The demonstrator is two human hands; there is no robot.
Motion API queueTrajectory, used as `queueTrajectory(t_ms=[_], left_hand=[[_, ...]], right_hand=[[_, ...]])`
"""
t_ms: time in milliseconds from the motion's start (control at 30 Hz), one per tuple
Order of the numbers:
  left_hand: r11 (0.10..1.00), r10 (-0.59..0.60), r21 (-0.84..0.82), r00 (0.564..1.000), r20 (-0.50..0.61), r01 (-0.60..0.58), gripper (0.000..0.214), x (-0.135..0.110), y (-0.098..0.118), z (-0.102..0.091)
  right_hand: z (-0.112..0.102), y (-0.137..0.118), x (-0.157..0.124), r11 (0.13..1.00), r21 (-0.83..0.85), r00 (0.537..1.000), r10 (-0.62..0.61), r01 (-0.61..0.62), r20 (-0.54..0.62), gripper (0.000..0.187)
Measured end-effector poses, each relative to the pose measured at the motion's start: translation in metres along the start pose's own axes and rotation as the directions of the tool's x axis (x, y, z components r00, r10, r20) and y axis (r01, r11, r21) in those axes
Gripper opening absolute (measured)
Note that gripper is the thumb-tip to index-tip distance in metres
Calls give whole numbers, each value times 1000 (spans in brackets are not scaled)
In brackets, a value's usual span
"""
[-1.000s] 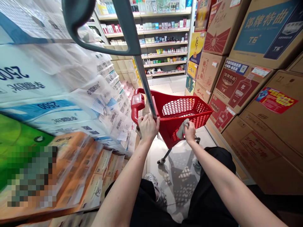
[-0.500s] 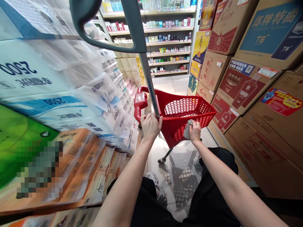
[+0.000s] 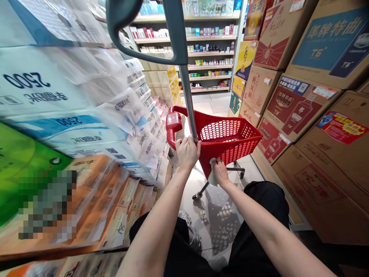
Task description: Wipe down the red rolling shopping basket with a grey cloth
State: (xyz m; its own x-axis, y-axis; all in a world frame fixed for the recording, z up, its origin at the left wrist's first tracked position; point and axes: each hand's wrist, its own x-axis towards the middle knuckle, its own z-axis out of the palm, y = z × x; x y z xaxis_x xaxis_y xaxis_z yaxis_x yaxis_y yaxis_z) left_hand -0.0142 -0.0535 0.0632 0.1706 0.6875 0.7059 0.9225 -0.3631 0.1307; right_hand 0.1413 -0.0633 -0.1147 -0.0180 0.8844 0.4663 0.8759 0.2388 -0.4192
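Observation:
A small red plastic shopping cart (image 3: 230,138) stands on the tiled floor in front of me. My left hand (image 3: 188,153) is closed around its grey metal handle pole (image 3: 188,96), which rises to a dark grey grip (image 3: 138,34) at the top of the view. My right hand (image 3: 220,172) presses a pale grey cloth (image 3: 212,177) against the near lower side of the red basket. The basket looks empty inside.
Wrapped tissue packs (image 3: 72,127) are stacked high on the left. Cardboard liquor boxes (image 3: 302,104) are piled along the right. Shelves of small goods (image 3: 207,50) stand at the far end of the narrow aisle. My legs in black and my shoes (image 3: 190,231) are below.
My right hand with the cloth has slid left and down from the basket's right side to its near lower corner. The left hand stays on the pole.

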Motion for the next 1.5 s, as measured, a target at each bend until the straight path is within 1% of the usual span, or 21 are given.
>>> queueTrajectory(t_ms=[67, 133, 167, 233, 267, 300, 367, 433, 500, 600, 667, 733, 833, 900, 967, 1033, 1100, 1233, 1333, 1433, 1500], left_hand=[[1000, 7, 3, 1000, 3, -7, 23, 0, -2, -1], [1000, 7, 5, 1000, 1, -7, 23, -1, -4, -2], [1000, 3, 4, 1000, -1, -3, 23, -1, -5, -2], [1000, -8, -4, 1000, -5, 8, 24, -2, -6, -2], [1000, -10, -9, 1000, -4, 10, 25, -2, -6, -3], [1000, -10, -14, 1000, -3, 10, 26, -2, -6, -3], [1000, -5, -22, 1000, -1, 5, 27, -3, -3, -2], [1000, -1, -24, 1000, 0, 1, 29, -2, 1, -2], [1000, -5, -28, 1000, -1, 5, 29, -2, 4, 0], [999, -9, -30, 1000, 5, 10, 30, -2, 7, 1], [1000, -11, -19, 1000, 4, 11, 30, -2, 5, 2], [1000, -14, -6, 1000, -5, 14, 29, -2, 3, 2], [1000, -15, -2, 1000, -11, 15, 28, -2, -2, -1], [1000, -14, 3, 1000, -3, 14, 27, -3, -4, -3], [1000, -16, 8, 1000, 7, 16, 26, -4, -5, -4], [1000, -19, 8, 1000, 11, 19, 26, -4, -5, -4], [1000, -21, 12, 1000, 9, 21, 25, -4, -5, -3], [999, -22, 34, 1000, 0, 22, 24, -2, -6, 0], [998, -11, 55, 1000, -9, 11, 24, 0, -7, 1], [998, 1, 69, 1000, -15, 0, 25, 0, -6, 2], [997, 5, 74, 1000, -19, -4, 26, 0, -7, 2]], right_hand=[[1, 0, 0, 995, 72, 997, 68, -65, -44, 28], [-5, 9, 9, 968, 175, 968, 207, -181, -145, 29], [-11, 16, 16, 940, 232, 932, 299, -250, -205, 30], [-23, 29, 33, 867, 332, 832, 470, -372, -295, 32], [-29, 33, 41, 839, 365, 800, 517, -403, -305, 32], [-34, 34, 47, 823, 385, 783, 541, -418, -307, 32], [-41, 27, 52, 823, 392, 791, 536, -412, -294, 31], [-43, 6, 51, 845, 387, 820, 492, -369, -293, 29], [-44, -19, 45, 877, 396, 876, 397, -272, -275, 26], [-47, -45, 38, 909, 409, 953, 188, -78, -237, 26], [-47, -49, 36, 927, 375, 969, 74, 21, -237, 26], [-45, -45, 35, 945, 313, 971, -16, 93, -240, 26], [-32, -35, 27, 971, 210, 974, -72, 118, -213, 27], [-20, -29, 16, 986, 146, 988, -55, 76, -143, 27], [-9, -25, 5, 997, 75, 999, -14, 16, -31, 28], [0, -22, -3, 999, -1, 997, 46, -46, 63, 30], [3, -20, -4, 995, -64, 989, 79, -71, 128, 31], [-4, -17, 5, 995, -91, 970, 54, -34, 235, 30], [-9, -16, 10, 996, -16, 970, 92, -91, 225, 27], [-11, -9, 16, 969, 116, 972, 207, -219, 109, 28], [-14, 0, 24, 939, 197, 959, 284, -282, 17, 28]])
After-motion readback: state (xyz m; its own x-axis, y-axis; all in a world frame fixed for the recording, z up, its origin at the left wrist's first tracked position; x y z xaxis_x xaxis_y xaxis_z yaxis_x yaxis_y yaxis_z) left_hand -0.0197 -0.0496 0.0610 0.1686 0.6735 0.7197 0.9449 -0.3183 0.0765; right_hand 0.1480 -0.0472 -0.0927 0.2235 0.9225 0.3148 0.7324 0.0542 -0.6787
